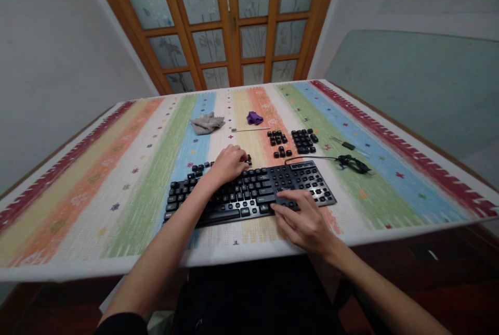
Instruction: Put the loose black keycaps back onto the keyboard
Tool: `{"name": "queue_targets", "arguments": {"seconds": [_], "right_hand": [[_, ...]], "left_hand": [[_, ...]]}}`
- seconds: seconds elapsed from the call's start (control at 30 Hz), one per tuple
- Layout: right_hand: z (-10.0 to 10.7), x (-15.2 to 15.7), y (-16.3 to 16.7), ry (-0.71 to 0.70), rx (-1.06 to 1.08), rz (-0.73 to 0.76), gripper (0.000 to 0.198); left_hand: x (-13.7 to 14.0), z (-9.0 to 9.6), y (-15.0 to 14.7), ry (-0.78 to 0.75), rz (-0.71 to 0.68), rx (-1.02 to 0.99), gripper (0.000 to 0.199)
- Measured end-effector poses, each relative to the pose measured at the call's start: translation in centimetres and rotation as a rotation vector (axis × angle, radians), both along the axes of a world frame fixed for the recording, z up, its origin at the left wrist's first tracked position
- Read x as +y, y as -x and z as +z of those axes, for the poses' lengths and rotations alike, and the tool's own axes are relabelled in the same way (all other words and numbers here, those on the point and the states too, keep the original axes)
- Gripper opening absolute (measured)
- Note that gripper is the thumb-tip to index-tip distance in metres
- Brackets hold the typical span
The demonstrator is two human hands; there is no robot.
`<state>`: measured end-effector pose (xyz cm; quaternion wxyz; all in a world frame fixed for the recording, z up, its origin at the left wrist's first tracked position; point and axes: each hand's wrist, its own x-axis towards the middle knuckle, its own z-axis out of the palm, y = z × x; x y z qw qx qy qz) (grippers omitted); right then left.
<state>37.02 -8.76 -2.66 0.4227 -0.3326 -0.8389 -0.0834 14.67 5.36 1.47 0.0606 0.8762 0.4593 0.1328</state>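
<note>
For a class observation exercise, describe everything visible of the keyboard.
The black, plastic-looking keyboard lies flat on the striped cloth. Keycaps cover much of its left and middle; its right section shows bare sockets. A dark cable leaves its far edge. The right hand seems to touch it; the left hand is over its far edge.

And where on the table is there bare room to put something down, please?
The widest patch of table lies left of the keyboard and grey cloth. Another lies right of the cable. It is crowded behind the keyboard's right half, with loose keycaps.
</note>
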Motion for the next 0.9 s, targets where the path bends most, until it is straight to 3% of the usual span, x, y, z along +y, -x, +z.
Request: {"name": "queue_targets", "arguments": {"seconds": [0.1, 0.23, 0.4, 0.57, 0.9], "right_hand": [[0.0, 0.0, 0.0, 0.013, 0.007, 0.003, 0.018], [0.1, 0.1, 0.3, 0.017, 0.019, -0.005, 0.019], [0.3, 0.1, 0.7, 0.032, 0.022, -0.006, 0.022], [0.1, 0.0, 0.6, 0.031, -0.001, 0.003, 0.024], [0.0, 0.1, 0.6, 0.015, -0.040, -0.012, 0.022]], "left_hand": [[-2.3, 1.2, 0.9, -0.010, -0.025, -0.155, 0.006], [-7.7, 2.2, 1.9, -0.014, -0.125, -0.363, 0.005], [-12.7, 0.7, 1.8, 0.024, -0.136, -0.323, 0.007], [-13.5, -1.0, 1.1, -0.004, -0.127, -0.263, 0.007], [-13.5, -1.7, 0.5, -0.014, -0.121, -0.326, 0.010]]}}
